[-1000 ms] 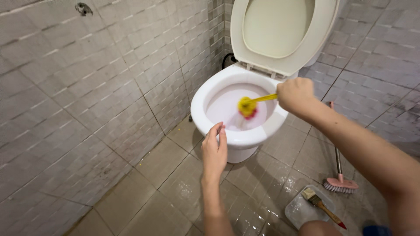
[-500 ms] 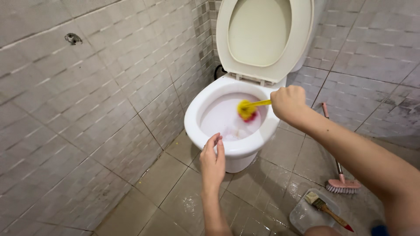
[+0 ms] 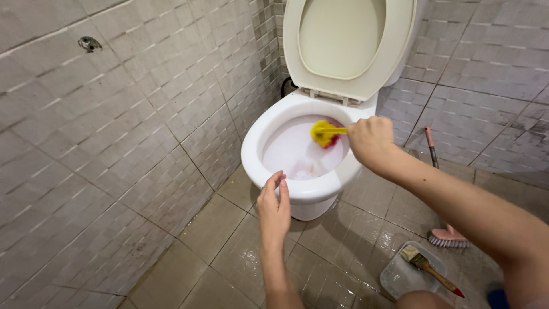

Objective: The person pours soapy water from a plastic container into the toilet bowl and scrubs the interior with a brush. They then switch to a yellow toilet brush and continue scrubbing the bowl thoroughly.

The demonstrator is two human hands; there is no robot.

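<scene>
Fingers of the right hand [image 3: 370, 139] are curled into a fist around the yellow handle of a toilet brush [image 3: 323, 133], right of the frame's centre. Fingers of the left hand [image 3: 273, 207] are held straight and close together, empty, their tips just beside the front rim of the toilet bowl [image 3: 257, 137] at lower centre.

The brush is seen inside the bowl, at its upper part: a rounded head of yellow bristles with a red patch beneath, on a short length of yellow handle that is hidden by the fist. Pale foamy water is seen on the bowl's white inner wall. The seat and lid [image 3: 343, 40] are raised at the upper centre.

No package, label or sign is shown. At the lower right, a clear rectangular plastic tray [image 3: 400, 277] is set on the wet tiled floor [image 3: 223, 252], and a paintbrush [image 3: 426, 266] with a red-tipped wooden handle is laid across it. Just above it, a pink scrubbing brush [image 3: 449, 237] on a long handle is stood on the floor.
</scene>
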